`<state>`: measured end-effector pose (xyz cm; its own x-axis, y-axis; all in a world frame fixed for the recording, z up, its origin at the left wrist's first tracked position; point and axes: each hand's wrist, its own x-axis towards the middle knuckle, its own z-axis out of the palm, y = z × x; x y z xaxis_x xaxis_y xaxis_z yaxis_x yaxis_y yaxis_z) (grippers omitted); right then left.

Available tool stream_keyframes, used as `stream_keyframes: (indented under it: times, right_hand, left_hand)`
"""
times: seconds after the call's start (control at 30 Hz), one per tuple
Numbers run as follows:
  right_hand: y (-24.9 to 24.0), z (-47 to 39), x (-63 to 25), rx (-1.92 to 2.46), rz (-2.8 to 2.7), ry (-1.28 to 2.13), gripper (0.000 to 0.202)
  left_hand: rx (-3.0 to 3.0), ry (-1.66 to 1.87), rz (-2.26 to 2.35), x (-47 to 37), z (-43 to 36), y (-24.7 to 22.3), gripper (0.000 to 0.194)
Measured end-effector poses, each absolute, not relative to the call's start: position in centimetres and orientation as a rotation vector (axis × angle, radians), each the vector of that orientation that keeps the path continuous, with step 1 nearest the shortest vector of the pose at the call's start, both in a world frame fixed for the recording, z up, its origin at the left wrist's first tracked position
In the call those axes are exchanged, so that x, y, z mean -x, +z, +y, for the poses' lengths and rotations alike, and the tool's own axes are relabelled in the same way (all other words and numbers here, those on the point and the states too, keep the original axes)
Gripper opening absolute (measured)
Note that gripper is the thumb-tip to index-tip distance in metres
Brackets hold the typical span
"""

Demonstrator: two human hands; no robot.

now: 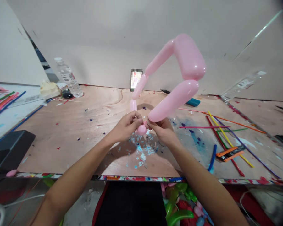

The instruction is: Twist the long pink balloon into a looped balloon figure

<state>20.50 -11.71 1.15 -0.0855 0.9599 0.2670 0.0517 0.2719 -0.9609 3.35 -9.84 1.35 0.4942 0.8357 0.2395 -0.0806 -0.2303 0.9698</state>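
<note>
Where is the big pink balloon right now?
In the head view, the pink balloon is just right of centre, held by the left hand and the right hand above the table.

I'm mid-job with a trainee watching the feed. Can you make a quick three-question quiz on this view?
1. True or false: the left hand and the right hand are both on the pink balloon.
2. What lies just to the left of the orange-and-black tool on the table?
3. How many bottles with white caps show toward the back?

Key:
1. True; the fingers of both are at the small round bubble.
2. A short blue strip.
3. Two, one at each side.
</note>
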Motion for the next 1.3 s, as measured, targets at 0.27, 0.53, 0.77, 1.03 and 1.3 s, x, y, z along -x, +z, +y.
stream_keyframes:
  times: [0.27,0.53,0.77,1.03,1.3]
  right_hand:
    - [1.1,-11.8,-20.4,1.040,-1.511,0.875,0.036]
    - [0.7,-12.1,-20.2,1.024,-1.525,0.772,0.031]
    - [-0.1,-12.2,-20.2,1.014,-1.505,0.734,0.032]
    - [0.5,-12.5,-20.1,1.068,-1.455,0.732,0.031]
    - [0.4,-12.4,-19.6,1.066,-1.423,0.731,0.033]
  left_hand:
    - [-1.665,0.916,0.850,-3.6,-10.9,2.1,0.017]
    - [-1.691,0.948,0.917,-3.2,-11.1,3.0,0.022]
    - [-1.609,1.026,0.862,-3.4,-10.9,2.7,0.022]
    - [-1.623,0.943,0.738,-3.3,-10.6,2.5,0.026]
    - [-1.479,0.759,0.609,-2.8,-10.3,2.9,0.027]
